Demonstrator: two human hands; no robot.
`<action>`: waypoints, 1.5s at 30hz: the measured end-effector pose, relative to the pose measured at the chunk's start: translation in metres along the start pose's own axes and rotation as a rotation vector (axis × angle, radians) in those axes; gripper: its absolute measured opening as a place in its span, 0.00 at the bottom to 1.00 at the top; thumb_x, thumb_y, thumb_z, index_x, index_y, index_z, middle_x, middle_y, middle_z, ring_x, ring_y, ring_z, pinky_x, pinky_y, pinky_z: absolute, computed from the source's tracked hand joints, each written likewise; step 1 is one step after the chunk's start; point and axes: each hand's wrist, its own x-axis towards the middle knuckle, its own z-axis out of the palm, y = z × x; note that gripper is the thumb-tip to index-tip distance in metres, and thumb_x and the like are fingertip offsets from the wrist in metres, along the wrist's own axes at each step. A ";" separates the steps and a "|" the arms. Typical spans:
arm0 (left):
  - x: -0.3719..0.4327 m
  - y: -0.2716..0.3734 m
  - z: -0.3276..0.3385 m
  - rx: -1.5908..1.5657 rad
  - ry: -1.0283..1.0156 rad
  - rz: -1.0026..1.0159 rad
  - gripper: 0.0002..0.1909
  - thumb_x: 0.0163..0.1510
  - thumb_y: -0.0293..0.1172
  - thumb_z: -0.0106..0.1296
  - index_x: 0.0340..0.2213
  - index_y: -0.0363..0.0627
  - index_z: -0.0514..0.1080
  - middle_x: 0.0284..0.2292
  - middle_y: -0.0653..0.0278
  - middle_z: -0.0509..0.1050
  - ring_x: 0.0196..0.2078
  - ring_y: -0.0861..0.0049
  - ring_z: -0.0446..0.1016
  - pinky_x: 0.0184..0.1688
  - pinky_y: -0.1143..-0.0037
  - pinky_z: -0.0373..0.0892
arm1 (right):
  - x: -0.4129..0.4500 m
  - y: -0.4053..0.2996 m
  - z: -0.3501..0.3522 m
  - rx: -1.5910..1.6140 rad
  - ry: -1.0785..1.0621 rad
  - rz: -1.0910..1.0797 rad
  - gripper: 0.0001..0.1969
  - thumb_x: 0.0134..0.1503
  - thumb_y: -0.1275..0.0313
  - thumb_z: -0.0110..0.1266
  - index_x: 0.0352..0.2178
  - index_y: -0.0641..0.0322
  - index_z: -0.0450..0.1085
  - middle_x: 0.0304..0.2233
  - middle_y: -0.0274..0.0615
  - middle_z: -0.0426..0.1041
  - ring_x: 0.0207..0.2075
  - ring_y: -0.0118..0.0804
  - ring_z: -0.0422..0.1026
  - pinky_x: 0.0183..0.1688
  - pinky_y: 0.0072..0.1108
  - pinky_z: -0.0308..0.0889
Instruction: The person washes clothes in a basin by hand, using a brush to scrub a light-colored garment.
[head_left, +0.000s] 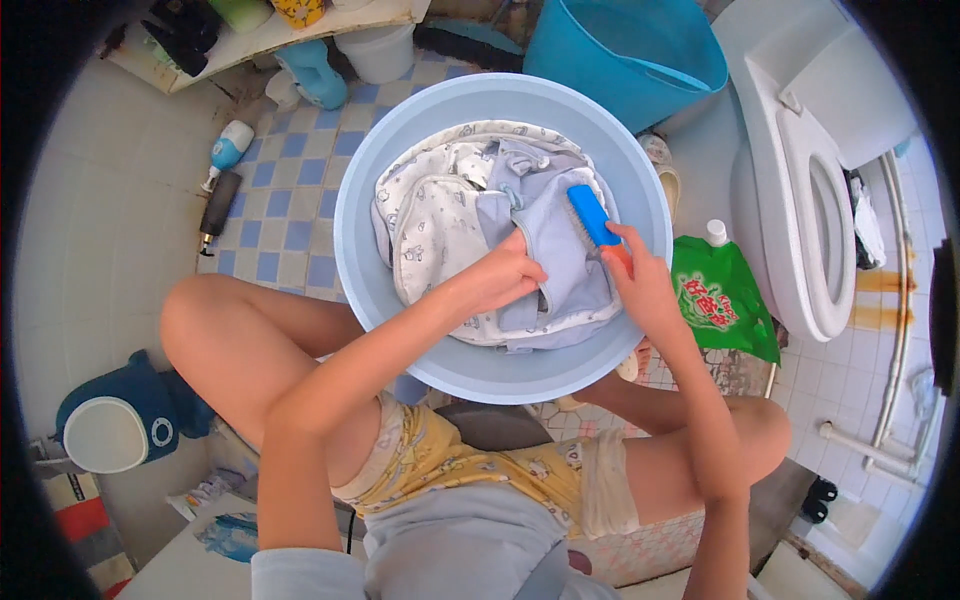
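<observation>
A round light-blue plastic basin (356, 187) stands on the floor between my knees. Inside it lies a bundled fabric item (442, 240), white with small printed figures and with plain grey-blue parts edged by piping. My left hand (510, 277) grips the grey-blue cloth near a piped edge, its fingertips partly hidden in the fabric. In my right hand (637, 277) is a scrubbing brush (590, 214) with a blue back and an orange handle. The brush's bristles face left, against or just above the grey-blue cloth; I cannot tell which.
A green detergent pouch (724, 300) with a white cap lies right of the basin, near the white toilet (787, 187). Behind stands a blue flexible tub (622, 75). Several bottles, including a blue one (319, 75), line the left wall. A dark-blue container (142, 420) sits at lower left.
</observation>
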 end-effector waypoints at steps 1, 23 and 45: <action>-0.001 0.001 -0.001 0.004 0.018 -0.032 0.40 0.40 0.07 0.36 0.55 0.51 0.45 0.50 0.62 0.56 0.54 0.69 0.57 0.54 0.69 0.58 | -0.001 -0.001 0.002 0.002 -0.001 -0.002 0.16 0.53 0.71 0.47 0.45 0.56 0.60 0.22 0.54 0.70 0.25 0.53 0.71 0.27 0.29 0.65; -0.004 0.005 0.002 0.028 0.044 0.045 0.33 0.48 0.13 0.37 0.55 0.47 0.44 0.52 0.58 0.55 0.54 0.68 0.58 0.53 0.67 0.60 | -0.013 -0.035 -0.008 0.116 -0.159 0.071 0.15 0.52 0.70 0.48 0.43 0.54 0.61 0.18 0.48 0.68 0.19 0.44 0.69 0.24 0.26 0.62; -0.002 -0.003 -0.006 0.513 0.192 0.101 0.31 0.48 0.34 0.52 0.51 0.44 0.53 0.44 0.65 0.65 0.43 0.80 0.66 0.37 0.79 0.67 | 0.008 0.011 0.003 0.525 -0.089 0.121 0.12 0.52 0.72 0.50 0.39 0.60 0.65 0.27 0.33 0.70 0.25 0.19 0.63 0.27 0.13 0.60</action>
